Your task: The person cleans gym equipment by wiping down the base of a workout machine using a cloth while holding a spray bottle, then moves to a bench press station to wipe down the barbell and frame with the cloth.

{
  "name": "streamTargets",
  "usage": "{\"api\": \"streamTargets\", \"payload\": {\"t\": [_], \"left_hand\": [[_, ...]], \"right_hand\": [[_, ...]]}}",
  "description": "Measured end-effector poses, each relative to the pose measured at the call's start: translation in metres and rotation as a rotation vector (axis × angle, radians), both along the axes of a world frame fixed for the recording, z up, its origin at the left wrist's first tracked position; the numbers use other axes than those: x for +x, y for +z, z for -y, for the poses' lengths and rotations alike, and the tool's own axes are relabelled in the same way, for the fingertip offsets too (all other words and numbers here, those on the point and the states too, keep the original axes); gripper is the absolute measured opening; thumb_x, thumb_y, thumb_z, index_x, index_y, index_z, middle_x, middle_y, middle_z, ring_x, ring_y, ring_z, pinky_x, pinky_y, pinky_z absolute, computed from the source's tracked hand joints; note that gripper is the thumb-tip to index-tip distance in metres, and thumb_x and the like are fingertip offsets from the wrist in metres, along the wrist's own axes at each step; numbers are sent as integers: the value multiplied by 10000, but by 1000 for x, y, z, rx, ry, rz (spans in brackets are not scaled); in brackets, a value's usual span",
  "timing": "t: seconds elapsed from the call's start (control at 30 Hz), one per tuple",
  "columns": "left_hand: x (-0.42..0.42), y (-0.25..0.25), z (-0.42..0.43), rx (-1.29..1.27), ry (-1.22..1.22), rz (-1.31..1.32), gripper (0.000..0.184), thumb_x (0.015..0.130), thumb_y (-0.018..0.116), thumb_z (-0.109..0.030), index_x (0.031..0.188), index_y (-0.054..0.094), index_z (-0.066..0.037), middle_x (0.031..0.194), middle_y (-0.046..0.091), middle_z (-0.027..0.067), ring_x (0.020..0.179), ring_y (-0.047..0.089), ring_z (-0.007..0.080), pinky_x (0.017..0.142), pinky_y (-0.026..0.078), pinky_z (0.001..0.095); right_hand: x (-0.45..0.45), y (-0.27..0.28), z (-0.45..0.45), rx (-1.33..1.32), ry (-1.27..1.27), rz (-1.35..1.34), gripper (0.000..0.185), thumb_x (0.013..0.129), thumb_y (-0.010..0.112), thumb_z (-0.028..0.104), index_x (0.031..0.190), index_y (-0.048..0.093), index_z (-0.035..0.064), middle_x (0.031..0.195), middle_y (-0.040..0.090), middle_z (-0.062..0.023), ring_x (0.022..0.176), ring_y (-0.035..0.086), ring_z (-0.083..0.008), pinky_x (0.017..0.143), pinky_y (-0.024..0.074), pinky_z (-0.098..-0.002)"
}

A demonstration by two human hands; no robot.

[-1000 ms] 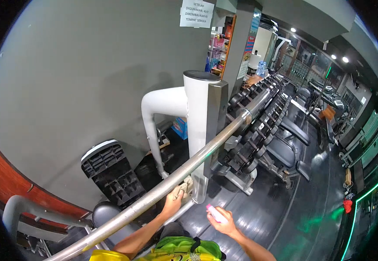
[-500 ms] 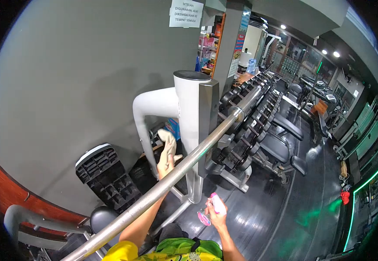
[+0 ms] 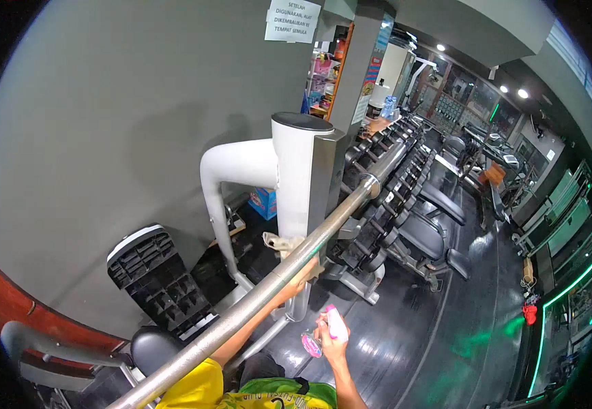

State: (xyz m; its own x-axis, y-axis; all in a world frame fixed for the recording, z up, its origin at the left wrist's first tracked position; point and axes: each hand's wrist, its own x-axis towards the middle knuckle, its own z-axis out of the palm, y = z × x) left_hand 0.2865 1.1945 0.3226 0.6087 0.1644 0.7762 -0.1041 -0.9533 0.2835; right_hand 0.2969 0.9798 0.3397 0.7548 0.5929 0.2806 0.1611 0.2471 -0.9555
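My left hand (image 3: 303, 276) reaches under the long metal barbell (image 3: 269, 292) and presses a cream cloth (image 3: 282, 243) against the lower part of a thick white upright post (image 3: 296, 184). The bar hides part of the hand and cloth. In my right hand (image 3: 333, 346), lower and to the right, is a white spray bottle (image 3: 337, 324) with pink parts and a pink label. That hand is wrapped round the bottle, apart from the post and above the dark floor.
A bent white tube (image 3: 231, 160) joins the post. At left stands a black ribbed pad (image 3: 156, 273) near the wall. Racks of dumbbells (image 3: 385, 218) and a black bench (image 3: 422, 235) are at right. A blue box (image 3: 263, 203) sits behind the post.
My left hand has moved right and down with the cloth, from beside the post onto it. My right hand, still holding the spray bottle, has shifted only slightly.
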Motion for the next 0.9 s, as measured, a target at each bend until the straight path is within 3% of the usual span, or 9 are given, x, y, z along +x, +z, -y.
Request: {"api": "streamTargets", "payload": {"t": [0.27,0.3,0.37,0.53,0.6,0.67,0.73,0.8,0.9], "left_hand": [[-43,-103,23,-210,-91,-211,625,702,623,51,1301,498,-76,1235,563,138,1101,566,254,987,411,408],[-42,-130,25,-584,-22,-200,516,785,587,4,1288,498,-68,1229,559,154,1082,573,232,960,421,391],[-56,-69,32,-1274,173,-328,304,965,459,-159,1227,509,-14,1203,551,169,1100,546,177,935,405,349],[-8,-88,-25,-1381,268,573,381,1006,387,-286,1234,524,-14,1033,637,84,749,545,79,588,433,218],[-2,-5,-21,-1394,151,712,383,1002,395,-259,1272,498,-8,1018,646,88,764,558,82,608,439,215],[-1,28,-32,-1265,158,461,373,1000,397,-234,1274,494,0,1043,650,88,822,582,136,698,465,252],[16,59,-36,-794,133,556,371,999,404,-217,1279,483,12,1138,614,89,1003,572,170,877,438,279],[36,62,-40,-1134,-63,664,370,999,411,-226,1266,487,18,1221,574,100,1059,557,175,907,433,286],[30,61,-48,-1115,-4,634,396,1001,412,-264,1277,486,11,1222,565,98,1050,541,135,870,440,265]], "right_hand": [[0,-6,15,-23,-46,-38,171,871,607,33,1015,572,-51,781,603,-87,545,571,-112,486,462,-249],[3,-9,18,-42,-54,-15,176,873,607,39,1018,570,-53,781,602,-86,542,570,-113,485,463,-250],[5,-8,23,-63,-62,11,181,875,608,45,1020,567,-55,781,601,-85,539,569,-114,484,464,-251],[6,-5,34,-55,-106,-64,192,880,610,68,1020,564,-55,775,597,-82,524,561,-117,485,465,-255],[4,-4,36,-55,-111,-84,192,878,613,67,1019,563,-54,774,598,-81,524,561,-117,485,465,-255],[3,-2,37,-54,-117,-100,192,876,615,65,1018,563,-53,774,598,-80,523,560,-118,486,465,-255],[3,-2,37,-66,-105,-102,191,873,620,63,1015,565,-51,775,600,-79,520,559,-117,484,465,-255],[3,-1,37,-65,-101,-94,191,871,622,63,1014,566,-51,777,601,-79,520,558,-116,484,465,-255],[1,1,36,-57,-103,-97,191,869,626,60,1013,568,-51,779,603,-80,519,558,-116,482,465,-255]]}}
